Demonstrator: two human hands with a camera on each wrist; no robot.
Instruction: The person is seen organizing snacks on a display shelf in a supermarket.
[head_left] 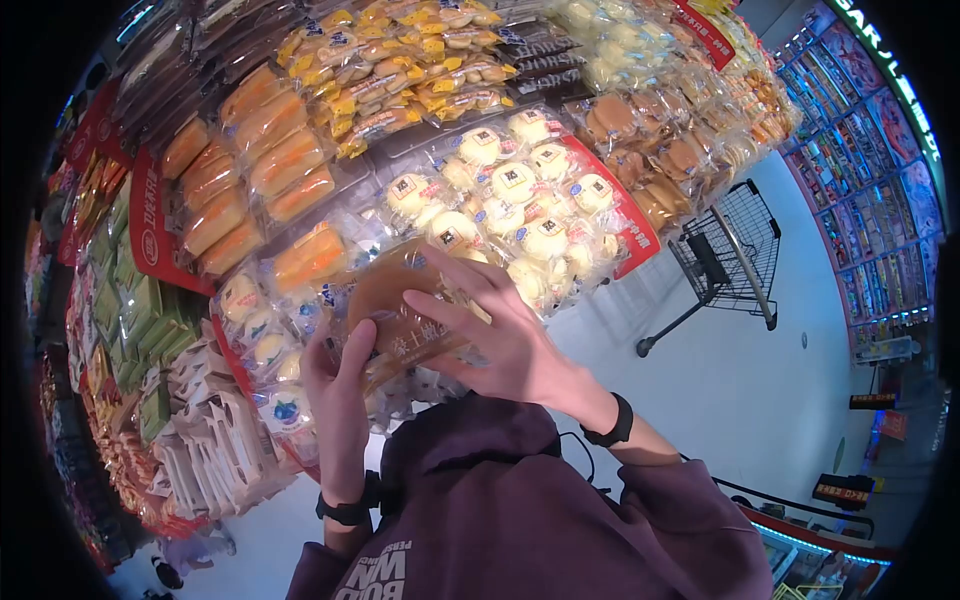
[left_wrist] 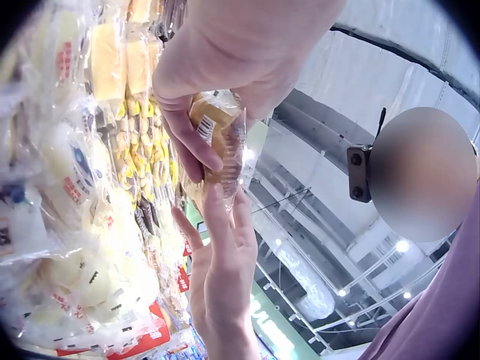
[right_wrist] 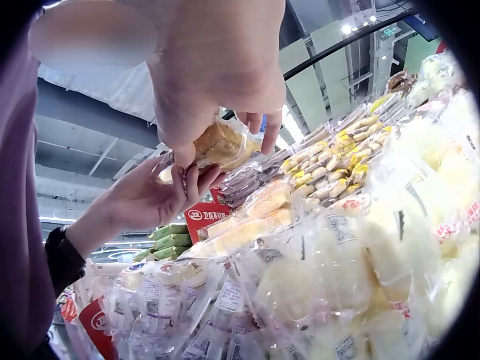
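Observation:
A brown bread in a clear printed wrapper (head_left: 385, 300) is held up between both hands, over the front of a snack display. My left hand (head_left: 342, 385) grips its left end, thumb on the upper face. At the right end my right hand (head_left: 510, 340) pinches the wrapper, its fingers spread over the top. The left wrist view shows a barcode on the packed bread (left_wrist: 225, 142), with left fingers curled round it and right fingertips against its lower end. In the right wrist view, left fingers (right_wrist: 187, 191) support the packed bread (right_wrist: 225, 145) from below.
Round white packaged buns (head_left: 515, 185) lie beyond the hands, long orange-topped loaves (head_left: 290, 150) to the left. Yellow snack packs (head_left: 400, 70) sit farther back. Red shelf strips (head_left: 620, 215) edge the display. A shopping cart (head_left: 725, 255) stands on the floor to the right.

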